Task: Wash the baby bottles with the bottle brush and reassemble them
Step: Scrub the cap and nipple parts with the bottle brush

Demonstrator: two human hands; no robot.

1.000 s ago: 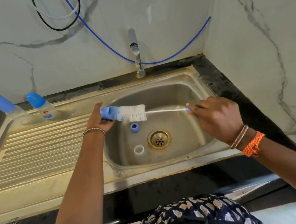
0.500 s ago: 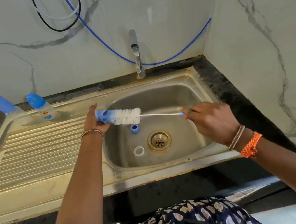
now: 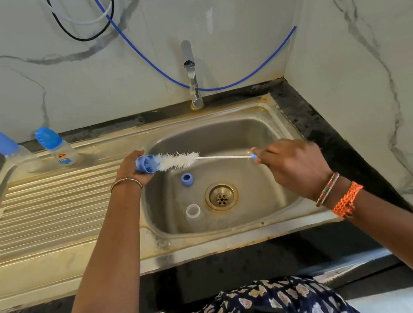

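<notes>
My left hand [image 3: 130, 172] grips a blue bottle cap [image 3: 146, 164] over the left rim of the sink, its open end turned right. My right hand [image 3: 290, 166] pinches the blue handle end of the bottle brush [image 3: 182, 159]. The brush's white bristles sit partly inside the cap. In the basin lie a blue screw ring [image 3: 187, 179] and a clear bottle [image 3: 193, 211] standing near the drain. Two capped baby bottles [image 3: 59, 146] [image 3: 4, 145] stand at the back left of the drainboard.
The steel sink [image 3: 282, 125] has a ribbed drainboard [image 3: 48, 203] on the left and a tap [image 3: 192, 79] at the back, not running. Marble walls close the back and right. Blue and black hoses [image 3: 145, 56] hang behind the tap.
Both hands have drifted left, with the cap and brush now over the sink's left rim. The brush head has pushed a little deeper into the cap.
</notes>
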